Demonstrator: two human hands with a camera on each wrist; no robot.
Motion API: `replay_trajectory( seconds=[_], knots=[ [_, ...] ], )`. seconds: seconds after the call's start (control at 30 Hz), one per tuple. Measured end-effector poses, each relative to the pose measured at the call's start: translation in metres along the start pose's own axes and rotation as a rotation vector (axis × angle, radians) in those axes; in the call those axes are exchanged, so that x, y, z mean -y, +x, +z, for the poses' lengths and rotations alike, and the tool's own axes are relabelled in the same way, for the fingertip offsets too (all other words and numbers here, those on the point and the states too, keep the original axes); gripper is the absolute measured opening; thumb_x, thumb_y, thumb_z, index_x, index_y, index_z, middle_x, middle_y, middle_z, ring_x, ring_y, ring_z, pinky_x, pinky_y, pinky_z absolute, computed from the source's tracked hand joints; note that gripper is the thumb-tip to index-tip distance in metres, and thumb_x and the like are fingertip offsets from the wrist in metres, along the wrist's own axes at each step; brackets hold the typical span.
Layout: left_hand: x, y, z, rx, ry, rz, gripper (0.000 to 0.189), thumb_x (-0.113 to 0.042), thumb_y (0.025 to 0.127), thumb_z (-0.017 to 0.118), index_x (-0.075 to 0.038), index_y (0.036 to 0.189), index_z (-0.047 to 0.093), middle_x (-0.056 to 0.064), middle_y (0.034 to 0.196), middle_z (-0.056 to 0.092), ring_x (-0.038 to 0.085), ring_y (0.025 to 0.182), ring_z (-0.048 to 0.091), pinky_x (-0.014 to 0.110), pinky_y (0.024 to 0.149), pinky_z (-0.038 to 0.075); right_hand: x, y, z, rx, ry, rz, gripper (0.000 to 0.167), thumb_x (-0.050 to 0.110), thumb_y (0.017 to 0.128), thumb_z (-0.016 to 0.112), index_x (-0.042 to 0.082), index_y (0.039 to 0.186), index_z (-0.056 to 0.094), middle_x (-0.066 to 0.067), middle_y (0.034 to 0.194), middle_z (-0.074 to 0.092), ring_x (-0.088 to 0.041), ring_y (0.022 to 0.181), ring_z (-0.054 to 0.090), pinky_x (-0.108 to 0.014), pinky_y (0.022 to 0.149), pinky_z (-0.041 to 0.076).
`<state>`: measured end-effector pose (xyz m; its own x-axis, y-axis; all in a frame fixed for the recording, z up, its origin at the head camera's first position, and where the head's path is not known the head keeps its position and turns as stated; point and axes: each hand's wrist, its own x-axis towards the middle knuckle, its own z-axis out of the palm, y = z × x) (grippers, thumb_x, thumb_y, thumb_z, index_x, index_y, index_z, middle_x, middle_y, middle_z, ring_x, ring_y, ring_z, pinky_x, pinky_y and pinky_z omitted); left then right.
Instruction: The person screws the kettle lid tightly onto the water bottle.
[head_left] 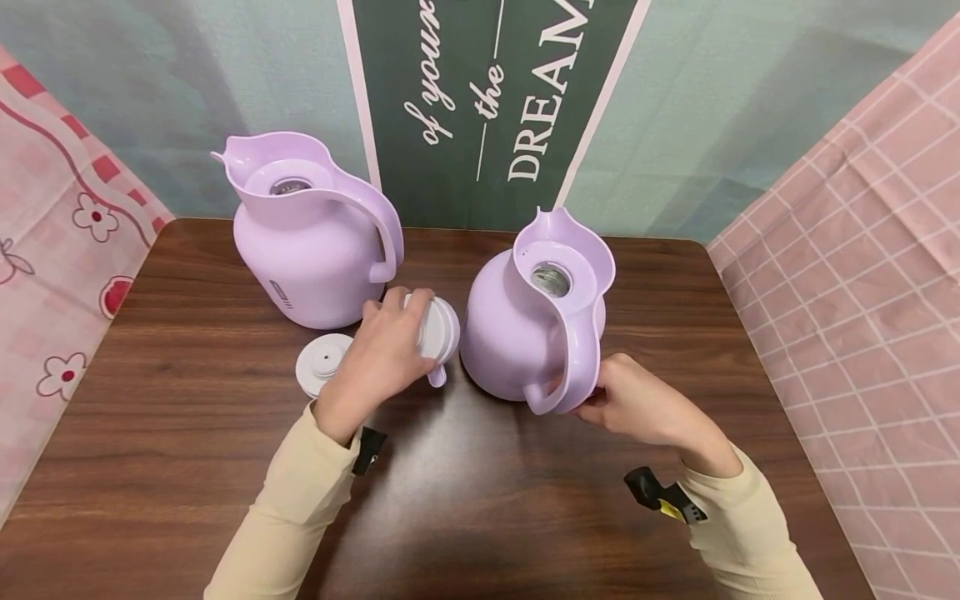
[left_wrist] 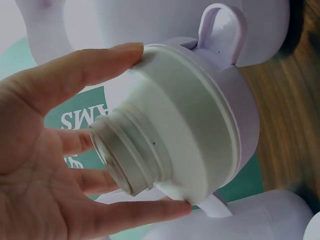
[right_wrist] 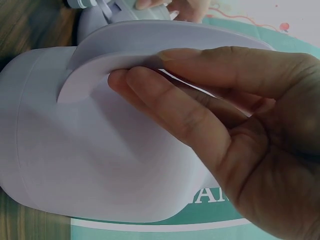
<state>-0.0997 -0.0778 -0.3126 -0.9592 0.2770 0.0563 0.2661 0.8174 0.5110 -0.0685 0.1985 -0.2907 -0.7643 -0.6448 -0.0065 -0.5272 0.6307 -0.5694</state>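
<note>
My left hand grips a thermos lid by its sides, thumb on one side and fingers on the other. The lid has a pale threaded plug on the palm side and a lavender cap with a small loop on the far side. It is between two lavender thermos jugs, close beside the right jug. My right hand pinches the lower part of that jug's handle, fingertips curled in under it. The right jug's mouth is uncovered and shows a shiny inner wall.
The left jug, also uncovered, stands at the back left of the wooden table. In front of it lies a round white lid, partly hidden by my left wrist. A dark green printed banner hangs behind; patterned cloths border both sides.
</note>
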Motion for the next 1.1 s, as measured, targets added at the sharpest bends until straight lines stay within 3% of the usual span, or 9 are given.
replay_trajectory(
  seconds=[0.47,0.83,1.1],
  knots=[
    [0.001,0.002,-0.019,-0.031,-0.048,0.021,0.068,-0.012,0.061,0.078,0.0,0.12,0.046,0.026,0.115,0.045,0.047,0.089,0.047,0.05,0.081,0.037,-0.003,0.0,0.002,-0.01,0.01,-0.036,0.015,-0.002,0.071,0.07,0.012,0.073,0.063,0.014,0.062,0.051,0.001,0.055,0.042,-0.021,0.05,0.04],
    [-0.006,0.006,-0.04,-0.145,-0.106,0.061,0.068,-0.013,0.061,0.08,0.003,0.117,0.045,0.028,0.115,0.047,0.045,0.096,0.049,0.051,0.084,0.037,-0.003,0.001,0.002,0.004,0.016,-0.036,0.013,0.0,0.072,0.071,0.011,0.073,0.062,0.014,0.061,0.05,0.0,0.055,0.043,-0.022,0.05,0.04],
    [-0.021,0.014,-0.066,-0.118,-0.128,0.048,0.072,-0.019,0.064,0.081,0.002,0.12,0.041,0.024,0.113,0.047,0.037,0.102,0.047,0.05,0.085,0.037,-0.004,0.001,0.002,0.007,0.026,-0.035,0.013,0.0,0.072,0.071,0.01,0.074,0.064,0.014,0.06,0.05,0.001,0.055,0.042,-0.021,0.05,0.04]
  ],
)
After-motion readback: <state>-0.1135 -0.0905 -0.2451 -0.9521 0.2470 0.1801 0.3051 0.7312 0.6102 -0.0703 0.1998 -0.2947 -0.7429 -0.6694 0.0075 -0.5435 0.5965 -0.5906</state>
